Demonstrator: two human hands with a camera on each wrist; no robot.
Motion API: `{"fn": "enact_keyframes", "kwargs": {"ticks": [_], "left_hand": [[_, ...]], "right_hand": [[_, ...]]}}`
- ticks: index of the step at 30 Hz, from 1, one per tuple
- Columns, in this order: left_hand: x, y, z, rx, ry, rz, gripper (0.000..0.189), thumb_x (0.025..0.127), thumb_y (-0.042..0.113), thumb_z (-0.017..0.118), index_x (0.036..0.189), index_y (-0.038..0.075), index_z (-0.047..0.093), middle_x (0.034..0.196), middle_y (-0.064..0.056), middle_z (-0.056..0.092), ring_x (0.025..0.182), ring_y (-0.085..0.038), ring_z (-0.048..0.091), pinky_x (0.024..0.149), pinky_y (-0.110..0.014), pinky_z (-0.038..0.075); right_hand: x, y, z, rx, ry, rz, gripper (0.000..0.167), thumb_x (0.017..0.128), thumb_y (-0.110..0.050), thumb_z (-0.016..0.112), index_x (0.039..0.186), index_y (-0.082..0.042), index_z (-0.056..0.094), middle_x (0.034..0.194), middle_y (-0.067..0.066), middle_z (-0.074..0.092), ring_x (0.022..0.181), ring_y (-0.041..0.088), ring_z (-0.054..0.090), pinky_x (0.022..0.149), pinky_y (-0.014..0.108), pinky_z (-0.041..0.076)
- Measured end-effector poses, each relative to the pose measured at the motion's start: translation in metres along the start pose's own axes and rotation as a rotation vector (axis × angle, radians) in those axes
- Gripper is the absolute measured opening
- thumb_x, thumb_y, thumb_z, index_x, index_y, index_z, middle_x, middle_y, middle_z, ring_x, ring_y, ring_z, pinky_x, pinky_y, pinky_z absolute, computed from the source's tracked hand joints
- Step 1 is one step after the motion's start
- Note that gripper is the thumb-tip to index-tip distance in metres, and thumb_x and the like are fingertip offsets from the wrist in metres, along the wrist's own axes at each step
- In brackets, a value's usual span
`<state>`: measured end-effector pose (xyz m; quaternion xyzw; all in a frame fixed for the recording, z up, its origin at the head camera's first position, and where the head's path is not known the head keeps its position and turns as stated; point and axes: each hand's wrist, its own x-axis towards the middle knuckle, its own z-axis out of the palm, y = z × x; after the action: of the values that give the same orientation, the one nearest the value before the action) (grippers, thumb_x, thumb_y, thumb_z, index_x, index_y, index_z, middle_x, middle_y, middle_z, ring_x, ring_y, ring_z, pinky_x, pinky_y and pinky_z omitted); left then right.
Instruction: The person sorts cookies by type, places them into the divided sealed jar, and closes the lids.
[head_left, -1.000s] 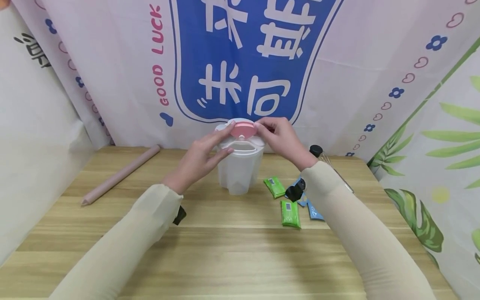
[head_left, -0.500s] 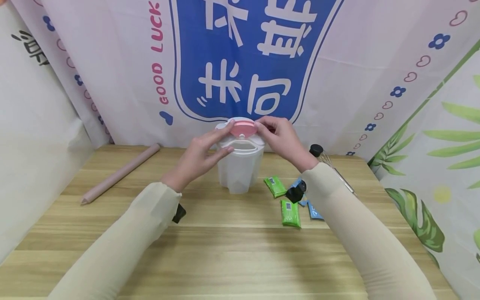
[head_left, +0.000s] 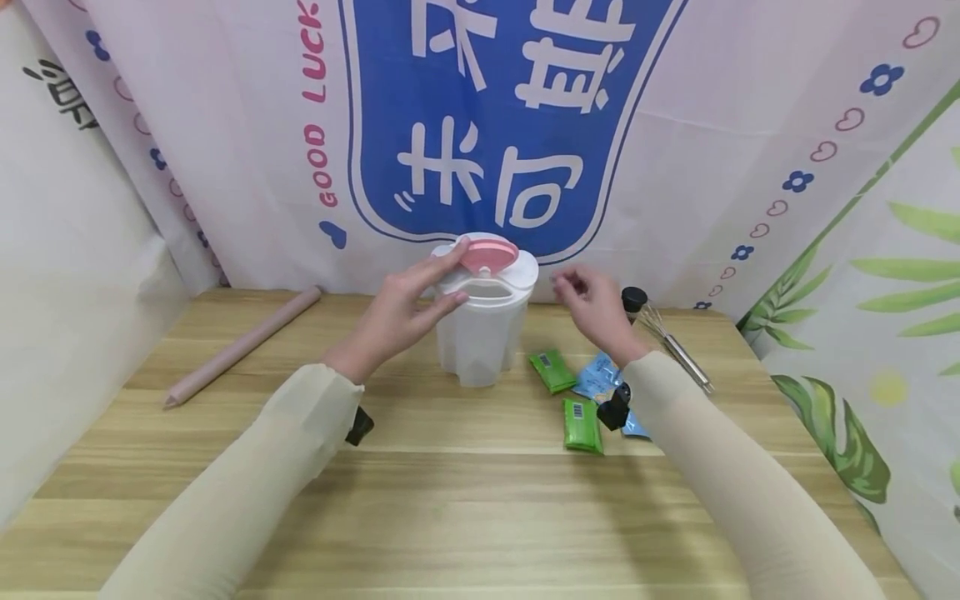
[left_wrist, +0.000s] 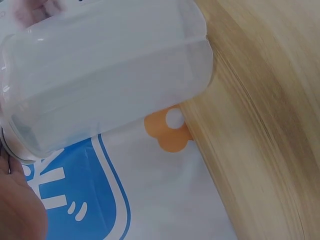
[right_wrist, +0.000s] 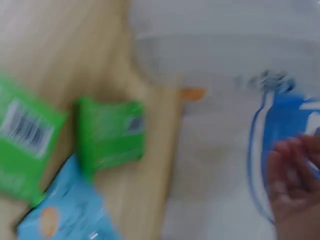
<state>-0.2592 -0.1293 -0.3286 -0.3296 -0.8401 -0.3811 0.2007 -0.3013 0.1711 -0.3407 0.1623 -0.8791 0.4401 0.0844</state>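
Observation:
A translucent plastic storage container [head_left: 483,342] with a white lid [head_left: 517,273] stands upright at the back of the table. The pink flap [head_left: 489,254] on its lid is tilted up. My left hand [head_left: 397,312] touches the lid from the left, index finger at the flap and thumb near the front rim. To the right of the container, apart from it, my right hand [head_left: 596,308] has loosely curled fingers. It is blurred in the right wrist view, with no object visible in it. The container's side [left_wrist: 110,70] fills much of the left wrist view.
Green packets [head_left: 582,425] and blue packets [head_left: 600,379] lie right of the container, partly under my right wrist. A whisk [head_left: 678,350] and a black-capped item [head_left: 633,300] lie farther right. A pink rolling pin [head_left: 243,346] lies at left. A printed cloth [head_left: 262,167] hangs behind.
My right hand has left the flap and moved right, away from the lid. The left hand stays at the lid, and the flap stays tilted up.

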Motion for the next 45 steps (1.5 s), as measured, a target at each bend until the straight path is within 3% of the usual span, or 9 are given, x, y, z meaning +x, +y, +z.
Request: {"fn": "enact_keyframes", "kwargs": {"ticks": [4, 7, 14, 19, 25, 34, 40, 45], "left_hand": [[0.000, 0.000, 0.000, 0.002, 0.001, -0.010, 0.067, 0.100, 0.021, 0.072, 0.161, 0.021, 0.043, 0.157, -0.007, 0.057, 0.148, -0.026, 0.053, 0.124, -0.043, 0.044], [0.000, 0.000, 0.000, 0.002, -0.007, -0.017, 0.067, 0.101, 0.022, 0.071, 0.161, 0.022, 0.042, 0.157, -0.006, 0.057, 0.149, -0.026, 0.052, 0.125, -0.043, 0.043], [-0.001, 0.001, -0.002, 0.006, -0.022, -0.029, 0.067, 0.102, 0.025, 0.070, 0.162, 0.024, 0.040, 0.160, -0.005, 0.054, 0.151, -0.027, 0.049, 0.126, -0.046, 0.041], [0.000, 0.002, -0.002, 0.002, -0.026, -0.038, 0.067, 0.102, 0.026, 0.069, 0.162, 0.027, 0.039, 0.160, -0.004, 0.053, 0.152, -0.026, 0.048, 0.126, -0.047, 0.041], [-0.001, 0.003, -0.002, 0.003, -0.023, -0.042, 0.067, 0.102, 0.025, 0.069, 0.162, 0.026, 0.039, 0.160, -0.005, 0.053, 0.152, -0.026, 0.048, 0.127, -0.046, 0.041], [-0.001, 0.000, 0.000, -0.004, -0.010, -0.037, 0.067, 0.102, 0.025, 0.070, 0.162, 0.026, 0.040, 0.161, -0.004, 0.052, 0.153, -0.025, 0.047, 0.127, -0.046, 0.040], [-0.002, -0.001, 0.001, -0.004, -0.001, -0.023, 0.067, 0.102, 0.024, 0.070, 0.162, 0.024, 0.041, 0.160, -0.004, 0.053, 0.152, -0.026, 0.048, 0.127, -0.046, 0.040], [-0.002, -0.001, 0.000, -0.004, -0.007, -0.031, 0.068, 0.102, 0.025, 0.070, 0.162, 0.025, 0.040, 0.160, -0.004, 0.054, 0.152, -0.025, 0.048, 0.127, -0.045, 0.040]], "right_hand": [[-0.009, 0.026, 0.007, -0.163, -0.275, 0.123, 0.032, 0.106, -0.012, 0.056, 0.130, 0.008, 0.064, 0.122, 0.027, 0.070, 0.111, 0.038, 0.067, 0.095, 0.043, 0.060], [-0.015, 0.040, 0.010, -0.226, -0.427, 0.204, 0.040, 0.105, -0.014, 0.057, 0.138, 0.008, 0.058, 0.130, 0.029, 0.067, 0.120, 0.041, 0.066, 0.103, 0.051, 0.058], [-0.020, 0.057, 0.015, -0.269, -0.585, 0.216, 0.050, 0.102, -0.017, 0.065, 0.146, 0.003, 0.054, 0.133, 0.031, 0.065, 0.121, 0.039, 0.065, 0.105, 0.052, 0.056], [-0.022, 0.059, 0.014, -0.264, -0.604, 0.211, 0.048, 0.103, -0.019, 0.065, 0.146, 0.001, 0.056, 0.133, 0.028, 0.064, 0.119, 0.035, 0.063, 0.106, 0.053, 0.054], [-0.019, 0.061, 0.013, -0.278, -0.599, 0.208, 0.044, 0.102, -0.020, 0.067, 0.137, 0.005, 0.058, 0.120, 0.024, 0.066, 0.103, 0.027, 0.061, 0.094, 0.045, 0.056], [-0.022, 0.066, 0.013, -0.226, -0.528, 0.235, 0.034, 0.101, -0.016, 0.069, 0.124, 0.008, 0.061, 0.112, 0.019, 0.065, 0.100, 0.025, 0.059, 0.087, 0.037, 0.054], [-0.023, 0.068, 0.012, -0.186, -0.490, 0.222, 0.033, 0.102, -0.017, 0.068, 0.126, 0.005, 0.061, 0.121, 0.024, 0.065, 0.109, 0.032, 0.063, 0.091, 0.043, 0.057], [-0.023, 0.072, 0.012, -0.169, -0.456, 0.256, 0.034, 0.104, -0.019, 0.065, 0.132, 0.000, 0.061, 0.124, 0.023, 0.063, 0.105, 0.029, 0.063, 0.081, 0.034, 0.057]]}}
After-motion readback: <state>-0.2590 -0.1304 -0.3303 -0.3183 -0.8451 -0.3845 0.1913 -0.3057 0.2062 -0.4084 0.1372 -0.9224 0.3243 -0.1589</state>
